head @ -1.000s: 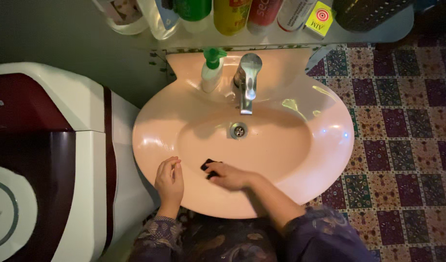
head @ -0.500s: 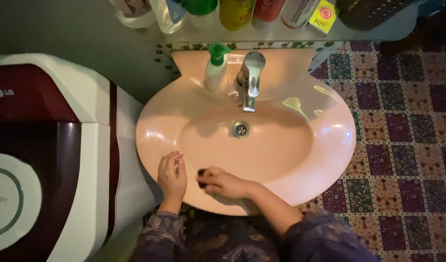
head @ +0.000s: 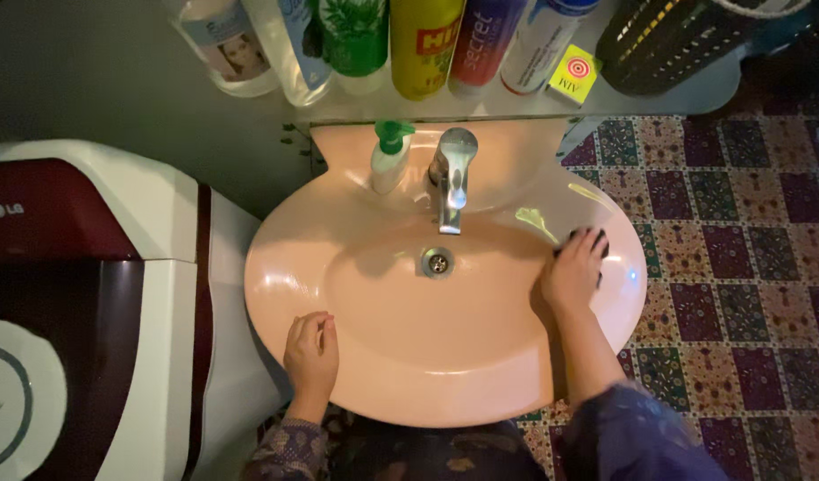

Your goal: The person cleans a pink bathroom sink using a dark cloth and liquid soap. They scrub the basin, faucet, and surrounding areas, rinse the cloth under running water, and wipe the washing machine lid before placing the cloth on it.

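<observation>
Two hands were at one pink sink (head: 338,232). The left hand (head: 311,351) rested on the sink's near-left rim with its fingers loosely curled and nothing in it. The right hand (head: 573,267) lay flat on the sink's right side, where the bowl rises to the rim, its fingers pressing down on one dark cloth (head: 597,239); only the cloth's dark edges showed past the fingertips, so its full shape could not be told.

One drain (head: 438,262) sat at the middle of the bowl, which held nothing else. One metal tap (head: 451,174) stood at the back edge, its spout reaching over the bowl toward the drain. One pump bottle (head: 389,153), white with a green top, stood just beside the tap on its left.

One shelf (head: 695,76) ran above the sink's back edge. Six bottles stood on it in a row: a clear one with a label (head: 227,40), a clear one (head: 289,40), a green one (head: 356,36), a yellow one (head: 425,40), a red-and-purple one (head: 481,40) and a white one (head: 539,36). One small yellow box (head: 573,74) lay beside the last bottle, and one dark basket (head: 668,36) stood at the shelf's right end; what it held could not be seen.

One white and dark red washing machine (head: 89,294) stood left of the sink. Patterned floor tiles (head: 739,267) showed on the right.
</observation>
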